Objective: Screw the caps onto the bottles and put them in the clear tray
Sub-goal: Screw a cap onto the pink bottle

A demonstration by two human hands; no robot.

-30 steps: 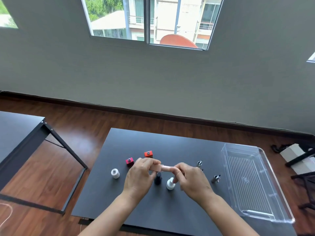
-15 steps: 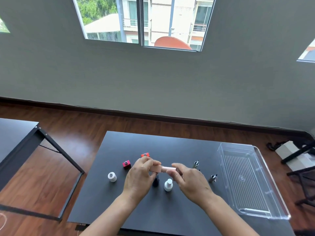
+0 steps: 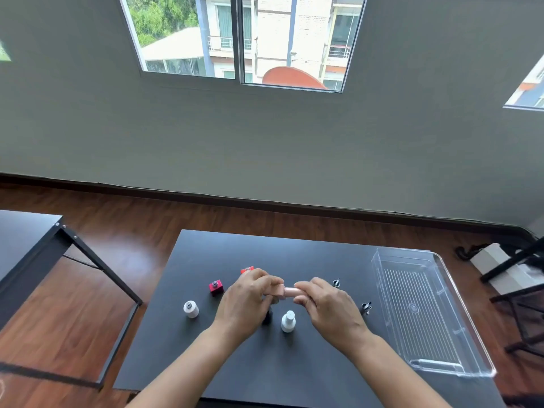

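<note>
Your left hand [image 3: 248,301] and right hand [image 3: 326,307] meet above the middle of the matte black rectangular table [image 3: 294,363], and between them you hold a small pale pink bottle [image 3: 278,290] lying sideways. Your left fingers are closed around the bottle's body, while your right thumb and fingers are pinched on its pale pink cylindrical cap [image 3: 292,291]. The cap lines up with the bottle's neck and touches it; how far it is threaded on is hard to judge from this angle.

Below your hands, a small white bottle with a white cap [image 3: 288,320] stands upright on the table, and just to its left a small dark bottle [image 3: 267,318] shows only partly under your left palm. Farther left stands an open round white bottle [image 3: 190,309], and beyond it an open square magenta bottle [image 3: 215,287]. An orange-red square bottle [image 3: 246,270] peeks out behind your left knuckles.

To your right, two small silver-and-black caps with brushes [image 3: 336,282] [image 3: 366,308] lie apart on the table. The clear ribbed plastic tray [image 3: 477,369] sits along the right edge of the table, with no bottles in it, well apart from the pink bottle you hold.
</note>
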